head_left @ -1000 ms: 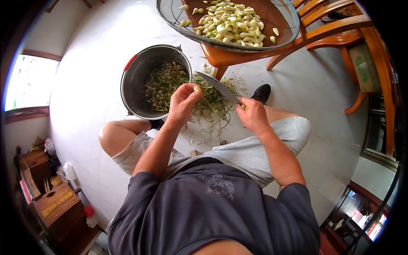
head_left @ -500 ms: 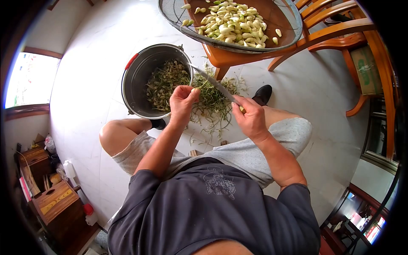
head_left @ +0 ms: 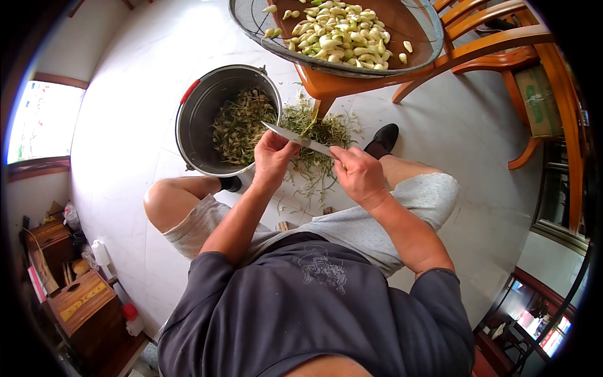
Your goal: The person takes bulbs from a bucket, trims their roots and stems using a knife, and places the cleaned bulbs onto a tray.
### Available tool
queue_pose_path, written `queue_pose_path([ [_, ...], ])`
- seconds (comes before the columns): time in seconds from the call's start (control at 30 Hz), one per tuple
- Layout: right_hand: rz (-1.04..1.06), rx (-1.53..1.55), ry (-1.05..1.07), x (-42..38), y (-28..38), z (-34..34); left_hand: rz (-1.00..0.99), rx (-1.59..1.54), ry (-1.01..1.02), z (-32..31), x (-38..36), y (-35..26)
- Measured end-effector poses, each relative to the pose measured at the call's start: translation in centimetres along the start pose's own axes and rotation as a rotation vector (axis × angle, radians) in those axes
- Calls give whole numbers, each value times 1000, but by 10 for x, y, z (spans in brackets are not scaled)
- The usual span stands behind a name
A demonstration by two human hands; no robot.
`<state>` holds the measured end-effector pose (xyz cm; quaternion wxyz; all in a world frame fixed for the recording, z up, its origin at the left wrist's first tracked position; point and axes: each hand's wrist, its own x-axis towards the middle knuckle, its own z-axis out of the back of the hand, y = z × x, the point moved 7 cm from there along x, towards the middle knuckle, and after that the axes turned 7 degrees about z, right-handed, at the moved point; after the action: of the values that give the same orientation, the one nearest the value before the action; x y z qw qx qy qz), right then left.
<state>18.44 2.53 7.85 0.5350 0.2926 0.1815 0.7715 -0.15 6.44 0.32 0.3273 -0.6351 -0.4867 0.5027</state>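
I read trimming as the step: at the round grey metal bucket's right side, right hand grips a pointed silver-bladed knife, left hand seemingly pinches a small piece, blade-hidden; next cut calls for fingertip clearance.

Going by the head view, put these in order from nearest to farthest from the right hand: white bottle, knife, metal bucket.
1. Knife: gripped in the right hand itself.
2. Metal bucket: on the floor, ahead and to the left.
3. White bottle: well off at the left side of the view.
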Motion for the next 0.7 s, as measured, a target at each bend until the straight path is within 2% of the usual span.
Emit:
queue_pose_path([
  [0.03, -18, 0, 0, -2, -4, -3, -16, 42, 0, 3, 0, 0],
  [0.13, -295, -166, 357, -15, -55, -23, -60, 80, 2, 4, -2, -15],
  [0.3, -356, -75, 361, -18, -56, -14, -117, 21, 23, -8, 1, -70],
  [0.47, -314, -17, 430, -12, -51, -23, -268, 243, 95, -73, 32, -164],
  [0.57, -315, 16, 363, -10, -46, -18, -391, 331, 184, -101, 84, -196],
  [0.6, -322, 7, 367, -9, -46, -17, -428, 308, 208, -101, 95, -207],
  [0.63, -328, -3, 368, -9, -46, -14, -375, 383, 169, -94, 96, -221],
  [0.67, -336, -12, 370, -10, -48, -11, -318, 458, 131, -80, 97, -232],
  [0.7, -314, -13, 346, -10, -49, -10, -318, 450, 188, -50, 116, -224],
])
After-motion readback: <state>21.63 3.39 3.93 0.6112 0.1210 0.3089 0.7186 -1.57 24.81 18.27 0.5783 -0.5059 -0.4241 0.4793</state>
